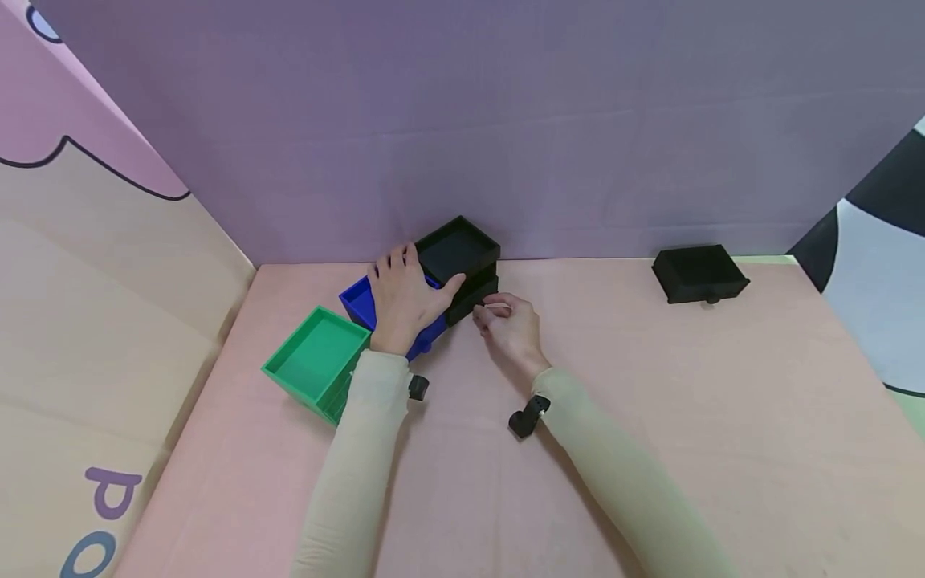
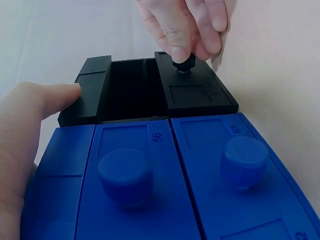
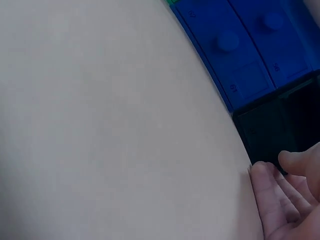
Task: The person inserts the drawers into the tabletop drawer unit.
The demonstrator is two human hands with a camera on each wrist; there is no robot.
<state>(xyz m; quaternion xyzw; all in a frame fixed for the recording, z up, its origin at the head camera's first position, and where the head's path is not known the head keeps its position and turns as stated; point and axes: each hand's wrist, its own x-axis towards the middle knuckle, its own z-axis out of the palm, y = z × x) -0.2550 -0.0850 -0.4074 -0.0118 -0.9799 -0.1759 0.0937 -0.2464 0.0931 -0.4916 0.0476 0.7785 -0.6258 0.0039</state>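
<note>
A black drawer cabinet [image 1: 458, 245] stands against the back wall, joined in a row with a blue drawer cabinet [image 2: 165, 175]. The black cabinet's upper slot [image 2: 135, 87] gapes with no drawer in it; its lower black drawer [image 2: 195, 90] is in place. Fingertips of my right hand [image 1: 511, 329] pinch that drawer's black knob [image 2: 184, 64]. My left hand [image 1: 405, 297] lies spread across the blue cabinet's top, its thumb resting on the black cabinet's upper edge. In the left wrist view both blue drawers, with round blue knobs, sit in their slots.
A green drawer cabinet [image 1: 318, 357] stands at the left front end of the row, partly behind my left sleeve. Far right on the pink table [image 1: 614, 401] lies a separate black drawer [image 1: 697, 273] with a small knob. A purple wall [image 1: 578, 160] rises behind.
</note>
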